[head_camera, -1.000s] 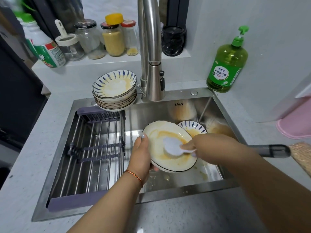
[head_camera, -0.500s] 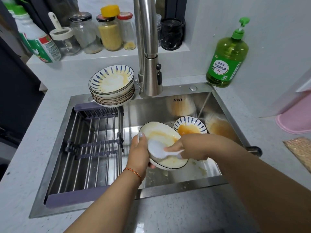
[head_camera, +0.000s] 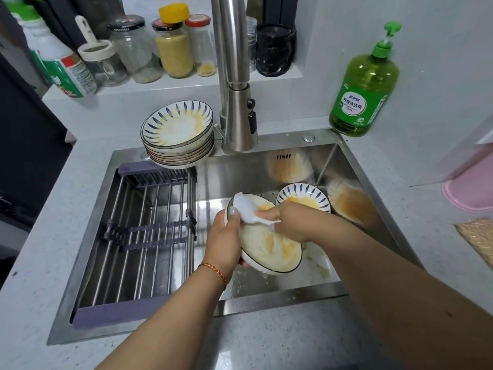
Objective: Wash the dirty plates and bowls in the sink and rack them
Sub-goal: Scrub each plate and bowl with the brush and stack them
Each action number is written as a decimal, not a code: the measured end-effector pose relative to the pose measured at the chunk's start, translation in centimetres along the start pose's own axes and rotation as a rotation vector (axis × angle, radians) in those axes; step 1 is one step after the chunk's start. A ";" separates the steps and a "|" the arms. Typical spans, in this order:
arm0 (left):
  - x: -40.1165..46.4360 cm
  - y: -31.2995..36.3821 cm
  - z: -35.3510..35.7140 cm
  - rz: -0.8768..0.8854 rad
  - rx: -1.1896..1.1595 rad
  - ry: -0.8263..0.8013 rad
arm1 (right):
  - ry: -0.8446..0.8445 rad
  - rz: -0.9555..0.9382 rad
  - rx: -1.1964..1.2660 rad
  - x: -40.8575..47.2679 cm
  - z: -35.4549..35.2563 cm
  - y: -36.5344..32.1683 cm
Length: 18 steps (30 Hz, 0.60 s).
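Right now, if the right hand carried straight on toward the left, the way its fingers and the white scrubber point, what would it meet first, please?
Probably the left hand: its thumb grips the plate rim just beside the white scrubber that the right hand holds. Past that lies the drying rack, though depth is unclear.

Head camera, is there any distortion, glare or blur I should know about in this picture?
Head view: wide-angle bending bows the sink rim and the faucet; soft glare and plate reflections sit on the steel back wall; the left hand, right hand and white scrubber on the plate look slightly smeared.
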State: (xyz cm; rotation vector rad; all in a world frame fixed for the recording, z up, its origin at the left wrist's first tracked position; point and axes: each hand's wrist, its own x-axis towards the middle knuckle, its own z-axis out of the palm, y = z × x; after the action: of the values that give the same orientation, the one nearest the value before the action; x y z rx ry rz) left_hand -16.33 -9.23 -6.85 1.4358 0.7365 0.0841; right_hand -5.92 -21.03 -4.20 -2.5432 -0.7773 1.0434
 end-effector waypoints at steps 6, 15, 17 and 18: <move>-0.2 0.2 -0.2 0.004 -0.014 0.005 | 0.074 0.090 -0.219 0.4 -0.6 1.3; -0.2 0.5 0.0 0.009 -0.002 -0.004 | 0.082 0.089 -0.154 0.8 -0.5 1.5; 0.0 0.4 0.0 0.031 0.032 -0.002 | 0.070 0.080 -0.109 0.5 -0.1 1.3; 0.1 0.2 0.0 0.038 0.050 0.001 | 0.051 0.060 -0.061 0.3 0.1 1.0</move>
State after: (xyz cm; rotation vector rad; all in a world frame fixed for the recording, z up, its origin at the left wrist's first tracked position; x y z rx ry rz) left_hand -16.17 -9.13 -6.67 1.4973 0.7166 0.0959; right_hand -5.46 -21.68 -4.90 -2.6491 -0.7345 0.9836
